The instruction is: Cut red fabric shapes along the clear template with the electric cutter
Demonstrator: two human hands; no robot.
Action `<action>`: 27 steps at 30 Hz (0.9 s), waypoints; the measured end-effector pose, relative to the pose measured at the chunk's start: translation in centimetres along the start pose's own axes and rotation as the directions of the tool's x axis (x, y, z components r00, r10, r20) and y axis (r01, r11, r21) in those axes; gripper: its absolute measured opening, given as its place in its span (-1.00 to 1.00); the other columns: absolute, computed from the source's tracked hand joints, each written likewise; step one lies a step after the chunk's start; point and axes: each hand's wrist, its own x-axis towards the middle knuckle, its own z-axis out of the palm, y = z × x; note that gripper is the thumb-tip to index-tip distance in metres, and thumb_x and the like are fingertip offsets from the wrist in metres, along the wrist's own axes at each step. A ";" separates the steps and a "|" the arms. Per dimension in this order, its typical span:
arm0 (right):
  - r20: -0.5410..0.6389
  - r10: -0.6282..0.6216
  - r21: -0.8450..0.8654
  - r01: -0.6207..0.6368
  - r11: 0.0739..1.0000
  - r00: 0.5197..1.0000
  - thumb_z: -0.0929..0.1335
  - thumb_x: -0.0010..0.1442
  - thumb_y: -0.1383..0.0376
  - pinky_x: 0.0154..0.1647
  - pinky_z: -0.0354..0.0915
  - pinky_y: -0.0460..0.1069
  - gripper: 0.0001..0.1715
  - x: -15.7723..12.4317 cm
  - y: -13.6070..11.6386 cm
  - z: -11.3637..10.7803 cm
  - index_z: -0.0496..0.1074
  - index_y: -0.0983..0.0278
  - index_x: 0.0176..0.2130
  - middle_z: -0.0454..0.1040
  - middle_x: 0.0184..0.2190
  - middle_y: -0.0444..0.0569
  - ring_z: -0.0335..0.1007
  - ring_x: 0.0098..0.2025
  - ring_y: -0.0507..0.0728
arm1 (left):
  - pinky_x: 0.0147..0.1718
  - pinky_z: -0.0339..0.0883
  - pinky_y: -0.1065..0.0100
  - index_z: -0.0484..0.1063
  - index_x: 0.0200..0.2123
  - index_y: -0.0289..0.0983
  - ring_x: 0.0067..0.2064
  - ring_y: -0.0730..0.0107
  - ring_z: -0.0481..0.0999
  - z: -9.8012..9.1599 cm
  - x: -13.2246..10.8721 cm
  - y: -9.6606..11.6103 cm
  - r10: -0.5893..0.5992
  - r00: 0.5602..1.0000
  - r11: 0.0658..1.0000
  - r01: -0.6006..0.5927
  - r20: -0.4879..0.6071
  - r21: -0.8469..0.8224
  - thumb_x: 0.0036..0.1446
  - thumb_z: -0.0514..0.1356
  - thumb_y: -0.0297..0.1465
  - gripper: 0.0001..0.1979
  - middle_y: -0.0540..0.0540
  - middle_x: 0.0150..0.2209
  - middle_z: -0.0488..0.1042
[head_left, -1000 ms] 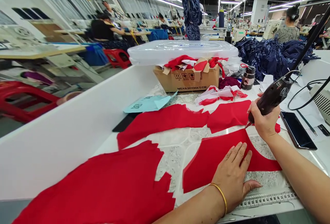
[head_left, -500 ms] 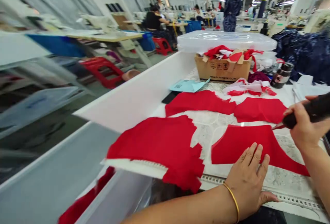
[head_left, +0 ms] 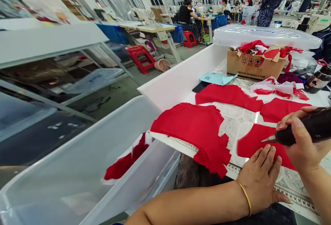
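My left hand [head_left: 258, 180] lies flat with fingers stretched out on a red fabric piece [head_left: 248, 141] at the table's front edge. My right hand [head_left: 305, 152] is wrapped round a black handheld tool [head_left: 319, 123] with a pointed metal tip. That tip is over the left part of the same piece, just beyond my left fingertips; whether it touches the cloth I cannot tell. To the left, a stack of red fabric pieces [head_left: 186, 123] hangs partly over the edge. Two more red pieces lie behind. A measuring tape [head_left: 296, 196] runs along the front edge.
A cardboard box [head_left: 254, 66] of red scraps stands at the back, with a clear plastic lid [head_left: 266, 36] behind. A dark jar [head_left: 318, 80] is at right. Below left sits a translucent bin [head_left: 77, 173] holding red fabric. A white board [head_left: 178, 80] edges the table. Several people sew farther off.
The view has swung left, so the table appears farther right. My right hand has brought the tool's tip from the piece's far right edge to its left part. My left hand stays flat.
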 end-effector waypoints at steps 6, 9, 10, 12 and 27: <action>0.117 -0.030 0.085 0.020 0.996 0.993 0.46 0.23 0.27 -0.50 0.39 -0.01 -0.73 -2.2 0.0 3.2 0.36 0.16 -0.09 0.43 -0.52 -0.25 0.39 -0.55 0.05 | 0.35 0.13 0.09 0.31 0.30 -0.49 0.33 -0.07 0.34 1.1 0.2 0.2 -0.037 0.999 0.996 0.037 0.005 -0.087 0.27 0.00 0.27 -0.05 -0.41 0.26 0.42; 0.134 -0.044 0.120 0.028 0.992 0.990 0.45 0.25 0.30 -0.51 0.39 -0.02 -0.74 -2.6 0.3 4.2 0.37 0.19 -0.08 0.44 -0.51 -0.25 0.39 -0.54 0.04 | 0.34 0.16 0.15 0.10 0.43 -0.47 0.41 0.03 0.22 0.7 0.6 0.4 -0.062 0.998 0.995 0.064 0.033 -0.077 0.31 0.03 0.22 -0.03 -0.33 0.36 0.31; 0.136 -0.038 0.126 0.021 0.992 0.990 0.45 0.25 0.30 -0.51 0.40 -0.03 -0.74 -2.7 0.4 4.5 0.37 0.19 -0.08 0.44 -0.51 -0.25 0.40 -0.54 0.03 | 0.35 0.15 0.18 0.05 0.45 -0.45 0.43 0.09 0.19 0.5 0.7 0.5 -0.068 0.997 0.994 0.070 0.033 -0.081 0.35 0.01 0.19 -0.07 -0.29 0.39 0.27; 0.131 -0.031 0.133 0.013 0.991 0.991 0.46 0.24 0.31 -0.49 0.41 -0.03 -0.74 -2.8 0.6 4.8 0.37 0.19 -0.08 0.44 -0.51 -0.25 0.39 -0.54 0.03 | 0.38 0.10 0.21 0.03 0.46 -0.41 0.44 0.17 0.15 0.0 0.9 0.7 -0.070 0.997 0.993 0.072 0.018 -0.093 0.44 -0.04 0.10 -0.19 -0.20 0.43 0.22; 0.137 -0.051 0.086 0.039 0.996 0.989 0.44 0.25 0.27 -0.50 0.39 -0.03 -0.83 -2.9 1.5 5.1 0.36 0.18 -0.20 0.42 -0.52 -0.24 0.37 -0.55 0.03 | 0.39 0.08 0.16 0.26 0.36 -0.25 0.44 0.19 0.18 2.3 0.5 1.2 -0.029 0.999 0.993 0.032 0.027 -0.113 0.54 -0.12 -0.13 -0.49 -0.08 0.36 0.34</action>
